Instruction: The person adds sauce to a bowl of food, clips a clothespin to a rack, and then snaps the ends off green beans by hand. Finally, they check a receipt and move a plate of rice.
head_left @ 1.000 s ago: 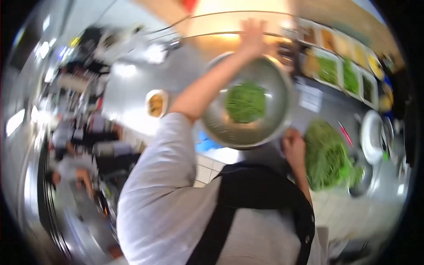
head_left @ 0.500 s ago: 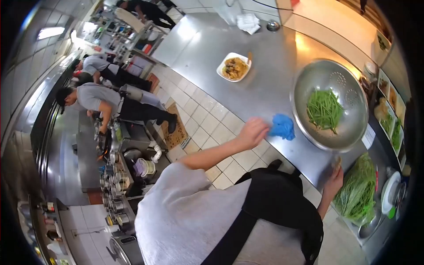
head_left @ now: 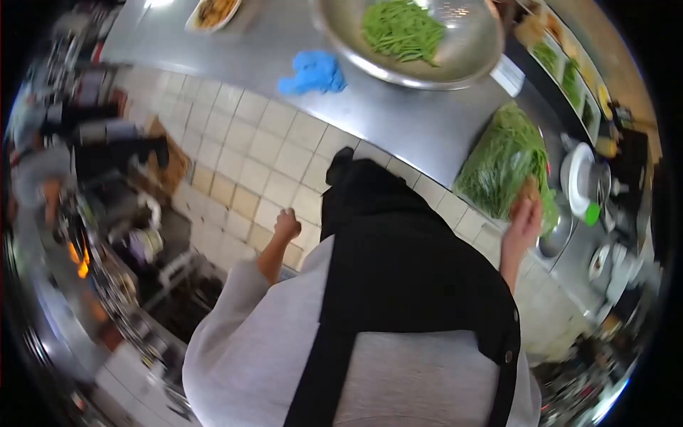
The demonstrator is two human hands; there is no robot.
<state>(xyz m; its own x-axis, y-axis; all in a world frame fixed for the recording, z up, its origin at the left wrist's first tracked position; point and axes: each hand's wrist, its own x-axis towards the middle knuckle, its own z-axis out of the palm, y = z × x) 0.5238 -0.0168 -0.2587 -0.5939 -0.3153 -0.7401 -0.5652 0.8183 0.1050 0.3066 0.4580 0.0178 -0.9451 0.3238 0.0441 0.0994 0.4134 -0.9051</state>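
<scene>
My left hand (head_left: 287, 224) hangs over the tiled floor beside my apron, its fingers curled closed with nothing showing in them. At the right, my right hand (head_left: 525, 215) is in front of the bag of leafy greens (head_left: 491, 160) at the counter's edge. Its fingers are pinched around a small brownish thing (head_left: 529, 188), too blurred to name. A crumpled blue glove (head_left: 315, 72) lies on the steel counter (head_left: 405, 117). Beyond it stands a metal colander (head_left: 473, 60) with cut green beans (head_left: 403, 30) inside.
A white dish of food (head_left: 212, 13) sits at the far left of the counter. Trays of greens (head_left: 569, 82) line the back right, near a white plate (head_left: 578, 174) and a metal bowl (head_left: 556, 231). Two co-workers (head_left: 43, 167) stand at the stove with flames (head_left: 80, 260).
My left hand has drawn back from the blue glove to my side. My right hand has moved along to the bag of greens. The view has turned down and to the right.
</scene>
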